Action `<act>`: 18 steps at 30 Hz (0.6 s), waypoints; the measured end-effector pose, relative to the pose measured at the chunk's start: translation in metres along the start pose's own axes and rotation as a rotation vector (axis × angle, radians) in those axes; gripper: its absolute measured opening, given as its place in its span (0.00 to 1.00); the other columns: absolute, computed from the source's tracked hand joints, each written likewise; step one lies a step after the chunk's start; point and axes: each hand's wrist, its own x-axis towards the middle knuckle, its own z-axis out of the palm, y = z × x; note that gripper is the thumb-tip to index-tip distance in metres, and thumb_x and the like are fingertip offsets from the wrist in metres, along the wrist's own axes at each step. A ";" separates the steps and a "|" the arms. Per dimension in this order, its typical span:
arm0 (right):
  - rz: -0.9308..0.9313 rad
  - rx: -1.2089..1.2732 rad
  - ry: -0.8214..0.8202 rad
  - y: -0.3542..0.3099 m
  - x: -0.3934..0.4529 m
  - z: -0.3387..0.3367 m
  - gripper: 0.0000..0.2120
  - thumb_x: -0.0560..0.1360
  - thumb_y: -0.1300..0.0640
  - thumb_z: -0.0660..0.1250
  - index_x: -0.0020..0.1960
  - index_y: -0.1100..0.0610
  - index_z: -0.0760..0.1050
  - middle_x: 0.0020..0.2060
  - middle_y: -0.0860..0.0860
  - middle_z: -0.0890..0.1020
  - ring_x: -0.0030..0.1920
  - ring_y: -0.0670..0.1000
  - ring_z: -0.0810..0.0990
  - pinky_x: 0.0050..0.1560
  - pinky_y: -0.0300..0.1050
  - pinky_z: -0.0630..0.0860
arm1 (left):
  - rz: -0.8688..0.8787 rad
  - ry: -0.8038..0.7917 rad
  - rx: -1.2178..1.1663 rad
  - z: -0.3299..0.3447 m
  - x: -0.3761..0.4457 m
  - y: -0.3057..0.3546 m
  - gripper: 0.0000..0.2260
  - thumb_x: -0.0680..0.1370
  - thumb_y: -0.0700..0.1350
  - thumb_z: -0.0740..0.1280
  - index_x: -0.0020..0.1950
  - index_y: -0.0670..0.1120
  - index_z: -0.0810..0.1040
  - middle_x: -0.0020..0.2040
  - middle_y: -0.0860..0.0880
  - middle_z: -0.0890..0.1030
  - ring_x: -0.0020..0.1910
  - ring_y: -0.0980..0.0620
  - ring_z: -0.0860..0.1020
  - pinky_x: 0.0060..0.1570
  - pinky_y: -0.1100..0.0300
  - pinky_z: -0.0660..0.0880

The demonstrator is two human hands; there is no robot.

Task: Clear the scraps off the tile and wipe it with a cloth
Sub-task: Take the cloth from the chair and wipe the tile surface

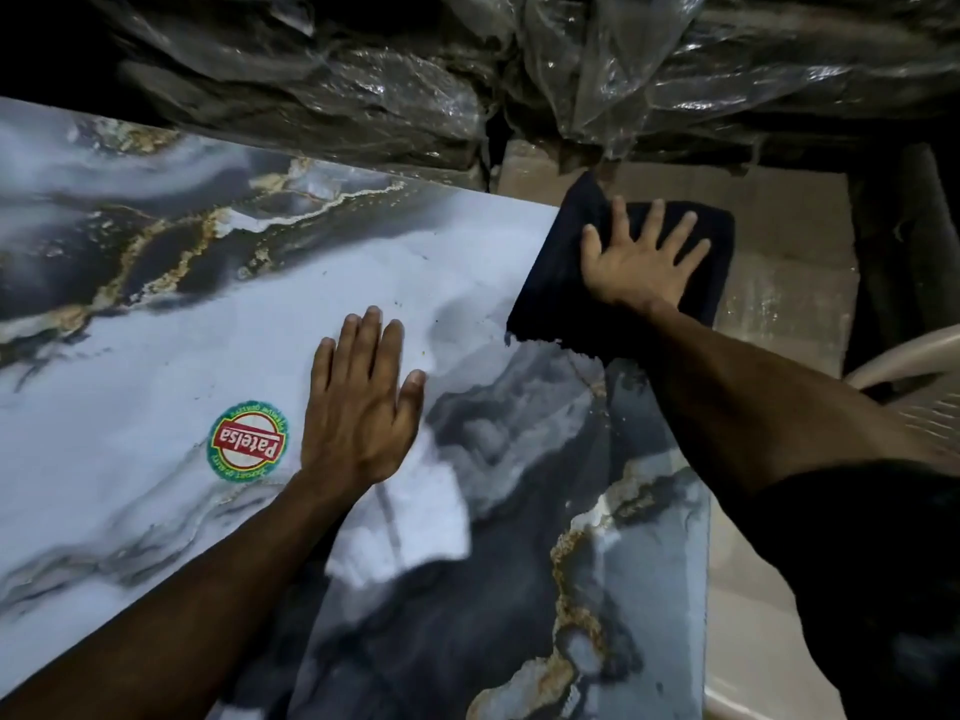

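A large glossy marble-patterned tile (218, 314), white with black and gold veins, fills the left and middle of the view. My left hand (361, 402) rests flat on it with straight fingers, beside a round red and green sticker (248, 440). My right hand (639, 257) presses flat, fingers spread, on a dark folded cloth (561, 283) at the tile's right edge; part of the cloth hangs past that edge. A few tiny specks of scrap (400, 304) lie on the white area near the cloth.
A second tile of the same pattern (519, 589) lies lower, at the bottom middle. Crumpled clear plastic sheeting (415, 80) covers bundles along the back. Brown cardboard (789, 241) lies to the right, and a pale plastic chair (909, 376) stands at the right edge.
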 end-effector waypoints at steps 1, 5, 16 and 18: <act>-0.062 -0.011 -0.014 -0.004 0.001 0.000 0.32 0.78 0.34 0.40 0.79 0.43 0.45 0.79 0.56 0.45 0.76 0.66 0.37 0.72 0.70 0.35 | -0.011 0.005 -0.005 0.001 -0.001 0.000 0.28 0.81 0.57 0.46 0.76 0.43 0.63 0.78 0.41 0.60 0.77 0.41 0.58 0.74 0.44 0.54; -0.259 -0.083 -0.027 -0.020 -0.012 0.008 0.30 0.78 0.34 0.42 0.78 0.39 0.44 0.79 0.52 0.44 0.77 0.65 0.38 0.72 0.69 0.36 | -0.032 0.014 -0.049 0.004 -0.002 -0.001 0.32 0.81 0.59 0.42 0.77 0.39 0.58 0.78 0.41 0.57 0.78 0.43 0.54 0.77 0.48 0.50; -0.518 -0.095 0.039 -0.026 -0.236 0.072 0.29 0.76 0.36 0.46 0.76 0.40 0.57 0.78 0.53 0.57 0.77 0.66 0.53 0.73 0.69 0.47 | -0.109 0.115 -0.504 -0.013 -0.011 -0.004 0.26 0.82 0.51 0.47 0.75 0.39 0.65 0.76 0.42 0.64 0.77 0.46 0.58 0.77 0.53 0.51; -0.510 -0.083 0.070 -0.021 -0.289 0.087 0.28 0.77 0.36 0.50 0.76 0.40 0.60 0.78 0.53 0.59 0.76 0.66 0.55 0.73 0.69 0.51 | -0.130 0.135 -0.548 -0.016 -0.019 -0.008 0.24 0.83 0.50 0.49 0.73 0.37 0.67 0.75 0.40 0.66 0.77 0.44 0.60 0.76 0.54 0.52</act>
